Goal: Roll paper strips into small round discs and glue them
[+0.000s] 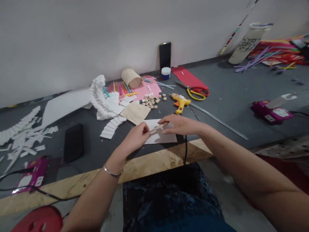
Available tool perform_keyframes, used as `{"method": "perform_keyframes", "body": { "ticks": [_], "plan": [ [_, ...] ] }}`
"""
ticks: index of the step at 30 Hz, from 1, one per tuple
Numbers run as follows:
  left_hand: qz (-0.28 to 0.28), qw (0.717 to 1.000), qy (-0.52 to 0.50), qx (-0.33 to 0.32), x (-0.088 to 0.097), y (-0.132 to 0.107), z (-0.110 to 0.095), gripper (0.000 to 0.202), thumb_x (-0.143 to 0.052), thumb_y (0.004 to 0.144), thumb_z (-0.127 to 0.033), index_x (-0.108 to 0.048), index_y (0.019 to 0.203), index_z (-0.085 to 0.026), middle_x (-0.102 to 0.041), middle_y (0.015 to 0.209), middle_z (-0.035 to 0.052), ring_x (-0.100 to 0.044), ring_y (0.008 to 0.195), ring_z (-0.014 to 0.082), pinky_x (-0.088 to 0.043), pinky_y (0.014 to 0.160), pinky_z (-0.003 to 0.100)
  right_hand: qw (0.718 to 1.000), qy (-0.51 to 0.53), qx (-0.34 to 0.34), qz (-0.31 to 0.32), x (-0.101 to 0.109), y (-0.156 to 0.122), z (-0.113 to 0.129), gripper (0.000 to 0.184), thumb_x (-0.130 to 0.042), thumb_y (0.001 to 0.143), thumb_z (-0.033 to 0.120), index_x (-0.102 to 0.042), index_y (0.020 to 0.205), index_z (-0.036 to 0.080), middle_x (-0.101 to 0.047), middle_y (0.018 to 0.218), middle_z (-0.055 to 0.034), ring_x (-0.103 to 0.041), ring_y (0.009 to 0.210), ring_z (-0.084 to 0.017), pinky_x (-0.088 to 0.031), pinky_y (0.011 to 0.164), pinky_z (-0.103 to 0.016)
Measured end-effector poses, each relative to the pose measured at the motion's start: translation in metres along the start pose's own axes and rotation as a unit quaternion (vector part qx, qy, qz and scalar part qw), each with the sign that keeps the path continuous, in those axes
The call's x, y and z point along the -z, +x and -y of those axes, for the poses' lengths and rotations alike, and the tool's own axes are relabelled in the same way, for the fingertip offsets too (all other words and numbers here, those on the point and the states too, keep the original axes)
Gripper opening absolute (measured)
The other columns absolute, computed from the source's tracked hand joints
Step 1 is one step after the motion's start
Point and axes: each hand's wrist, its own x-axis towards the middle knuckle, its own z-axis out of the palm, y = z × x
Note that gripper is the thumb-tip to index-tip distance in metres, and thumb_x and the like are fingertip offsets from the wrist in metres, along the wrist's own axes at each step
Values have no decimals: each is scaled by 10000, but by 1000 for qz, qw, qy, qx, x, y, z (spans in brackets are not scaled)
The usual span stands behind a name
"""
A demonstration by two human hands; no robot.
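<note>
My left hand (137,135) is closed in a pinch on one end of a thin pale strip (156,128), which looks like paper or a flat stick. Around the strip's other end, my right hand (177,125) has its thumb and fingers apart, with a gap showing between them. Both hands are over a white sheet of paper (166,138) near the table's front edge. A beige paper square (135,112) lies just beyond my left hand. Past my right hand rests a yellow glue gun (180,102), with small wooden discs (150,102) to its left.
Red-and-yellow scissors (196,92) and a clear glue stick (219,121) lie to the right. A white textured piece (102,100), a dark phone (73,143) and paper strips (23,141) are leftward. Another phone (165,54) leans on the wall. Purple devices (272,112) flank the table.
</note>
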Motion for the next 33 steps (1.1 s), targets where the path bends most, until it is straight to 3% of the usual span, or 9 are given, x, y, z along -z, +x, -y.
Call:
{"method": "perform_keyframes", "body": {
  "ticks": [2, 4, 8, 16, 27, 33],
  "plan": [
    [26, 996, -86, 20, 2, 4, -2, 63, -536, 793, -236, -490, 812, -198, -688, 757, 22, -610, 666, 150, -393, 576, 237, 999, 50, -8, 7, 5, 8, 7, 409, -546, 888, 441, -639, 1200, 194, -694, 1156, -89, -631, 1011, -209, -470, 838, -325],
    [49, 987, -150, 26, 5, 10, -1, 74, -532, 786, -215, -465, 812, -198, -700, 738, 25, -626, 647, 142, -417, 582, 233, 998, 64, 3, 21, 9, 17, 11, 327, -500, 912, 395, -696, 1090, 202, -733, 1041, -56, -656, 913, -177, -466, 768, -286],
    [84, 974, -210, 15, 11, 17, 4, 106, -550, 789, -221, -457, 830, -190, -690, 698, 25, -601, 577, 121, -426, 561, 226, 995, 79, 3, 61, 12, 32, 5, 252, -534, 875, 345, -736, 835, 200, -733, 756, -3, -615, 659, -121, -410, 596, -238],
    [137, 937, -316, 57, 12, 17, 13, 252, -574, 841, -346, -524, 1008, -165, -556, 655, -29, -454, 486, 70, -352, 448, 197, 990, 121, -53, 54, 10, 35, -6, 268, -579, 841, 382, -699, 709, 181, -701, 643, -8, -544, 510, -87, -365, 515, -231],
    [91, 949, -297, 63, 5, 13, 6, 108, -548, 846, -276, -510, 860, -175, -477, 591, -62, -387, 449, 50, -312, 452, 196, 970, 229, -81, 10, 11, 27, -27, 213, -618, 816, 390, -700, 789, 195, -734, 734, -14, -627, 619, -115, -470, 579, -233],
    [72, 932, -351, 53, -2, 14, 7, 175, -561, 855, -347, -525, 876, -177, -547, 640, -42, -386, 438, 45, -286, 406, 181, 950, 283, -118, -64, 12, 30, -29, 285, -694, 755, 453, -687, 747, 167, -723, 693, -38, -583, 543, -94, -387, 446, -200]
  ]
}}
